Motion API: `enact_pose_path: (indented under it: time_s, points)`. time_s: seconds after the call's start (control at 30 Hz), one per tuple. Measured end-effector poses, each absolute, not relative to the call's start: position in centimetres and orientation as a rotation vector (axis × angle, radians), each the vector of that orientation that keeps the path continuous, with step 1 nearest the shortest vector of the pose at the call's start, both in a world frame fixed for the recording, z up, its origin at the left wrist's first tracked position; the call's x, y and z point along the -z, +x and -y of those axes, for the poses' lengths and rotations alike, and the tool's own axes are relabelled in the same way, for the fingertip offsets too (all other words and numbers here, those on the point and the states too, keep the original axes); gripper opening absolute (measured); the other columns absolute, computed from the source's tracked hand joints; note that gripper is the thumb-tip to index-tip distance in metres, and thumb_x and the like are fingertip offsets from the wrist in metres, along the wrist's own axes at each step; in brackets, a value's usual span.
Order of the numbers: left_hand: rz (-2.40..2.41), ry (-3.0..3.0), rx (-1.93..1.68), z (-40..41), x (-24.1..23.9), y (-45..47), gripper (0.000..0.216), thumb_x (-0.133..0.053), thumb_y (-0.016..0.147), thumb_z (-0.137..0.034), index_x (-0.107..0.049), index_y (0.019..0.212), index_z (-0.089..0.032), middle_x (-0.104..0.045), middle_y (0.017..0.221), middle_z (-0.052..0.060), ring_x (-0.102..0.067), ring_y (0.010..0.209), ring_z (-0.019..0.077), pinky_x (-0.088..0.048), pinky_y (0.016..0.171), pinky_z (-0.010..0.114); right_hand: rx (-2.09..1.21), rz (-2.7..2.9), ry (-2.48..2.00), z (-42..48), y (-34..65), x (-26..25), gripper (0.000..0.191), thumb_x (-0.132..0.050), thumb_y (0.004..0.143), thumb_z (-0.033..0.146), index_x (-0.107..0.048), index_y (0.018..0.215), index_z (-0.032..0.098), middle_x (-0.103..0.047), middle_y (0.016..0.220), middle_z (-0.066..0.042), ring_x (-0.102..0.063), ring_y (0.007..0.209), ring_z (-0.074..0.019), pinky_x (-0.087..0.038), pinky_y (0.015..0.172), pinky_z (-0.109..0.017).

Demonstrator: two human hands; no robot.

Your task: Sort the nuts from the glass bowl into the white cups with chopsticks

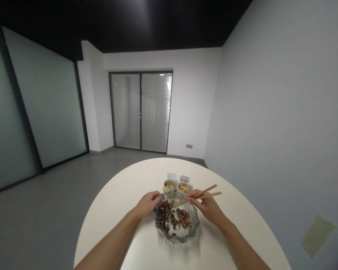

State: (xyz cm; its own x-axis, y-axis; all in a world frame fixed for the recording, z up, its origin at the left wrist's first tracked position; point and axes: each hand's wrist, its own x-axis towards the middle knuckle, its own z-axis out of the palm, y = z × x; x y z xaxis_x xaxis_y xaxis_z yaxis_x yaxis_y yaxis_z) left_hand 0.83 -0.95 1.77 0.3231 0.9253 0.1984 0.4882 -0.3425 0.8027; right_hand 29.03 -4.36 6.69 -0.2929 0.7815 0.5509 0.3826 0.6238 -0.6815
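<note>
A scalloped clear glass bowl [183, 238] stands on the table in front of me. Dark brown oval pieces [163, 215] lie heaped on its left side, and a smaller pile of lighter brown, slender pieces [183, 216] is on its right. My left hand [150, 203] holds the bowl's far left rim with its fingers curled over the edge. A pair of wooden chopsticks [208, 191] is gripped in my right hand [205, 205] over the right rim. Their tips reach down to the middle of the bowl, near the dark pieces; whether they pinch one is too small to tell.
Just behind the bowl stand a round cup with a few pale pieces [169, 185] and another with peanut-like pieces [185, 187]. Two small white containers [171, 175] are beyond them. The round white table [112, 202] is near a wall on the right.
</note>
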Motion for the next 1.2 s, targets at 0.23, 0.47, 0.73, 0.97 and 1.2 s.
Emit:
enact_pose_path:
  time_s: [0.23, 0.47, 0.73, 0.97, 1.2]
  points:
    - [-1.236, 1.957, -0.877, 0.9, -1.6, 1.0, 0.035, -0.046, 0.088, -0.041, -0.069, 0.088, -0.016, -0.072, 0.085, 0.005, -0.062, 0.082, 0.021, -0.044, 0.076, 0.028, -0.578, 1.934, -0.883, 4.2, 28.8, -6.2, 0.019, -0.068, 0.09, 0.04, -0.076, 0.088, 0.023, -0.076, 0.084, -0.004, -0.071, 0.081, -0.0239, -0.057, 0.078, -0.036]
    - [-1.242, 1.966, -0.882, 1.0, -1.9, 0.9, 0.036, -0.046, 0.088, -0.043, -0.07, 0.089, -0.016, -0.073, 0.089, 0.005, -0.063, 0.083, 0.0212, -0.045, 0.078, 0.028, -0.583, 1.933, -0.902, 4.4, 28.5, -6.3, 0.02, -0.069, 0.089, 0.041, -0.076, 0.088, 0.023, -0.077, 0.086, -0.006, -0.072, 0.082, -0.0253, -0.058, 0.08, -0.039]
    - [-1.246, 1.969, -0.886, 1.2, -1.9, 0.9, 0.035, -0.046, 0.088, -0.042, -0.07, 0.086, -0.016, -0.072, 0.085, 0.004, -0.061, 0.083, 0.0205, -0.044, 0.075, 0.027, -0.515, 1.865, -0.887, 4.1, 28.8, -6.1, 0.02, -0.07, 0.087, 0.043, -0.078, 0.09, 0.025, -0.078, 0.088, -0.006, -0.073, 0.084, -0.0263, -0.06, 0.081, -0.041]
    - [-1.241, 1.965, -0.893, 1.1, -1.8, 0.8, 0.035, -0.046, 0.088, -0.042, -0.069, 0.086, -0.017, -0.072, 0.085, 0.004, -0.062, 0.082, 0.0204, -0.044, 0.075, 0.027, -0.249, 1.557, -0.878, 3.3, 29.5, -6.0, 0.022, -0.07, 0.087, 0.045, -0.077, 0.086, 0.024, -0.077, 0.087, -0.007, -0.072, 0.085, -0.026, -0.06, 0.081, -0.043]
    - [-1.238, 1.949, -0.899, 1.0, -1.6, 0.9, 0.033, -0.046, 0.087, -0.04, -0.07, 0.086, -0.017, -0.072, 0.084, 0.004, -0.062, 0.081, 0.0201, -0.045, 0.077, 0.027, -0.126, 1.415, -0.955, 1.3, 30.6, -4.2, 0.028, -0.067, 0.088, 0.049, -0.076, 0.09, 0.023, -0.077, 0.092, -0.007, -0.071, 0.09, -0.0263, -0.056, 0.09, -0.047]
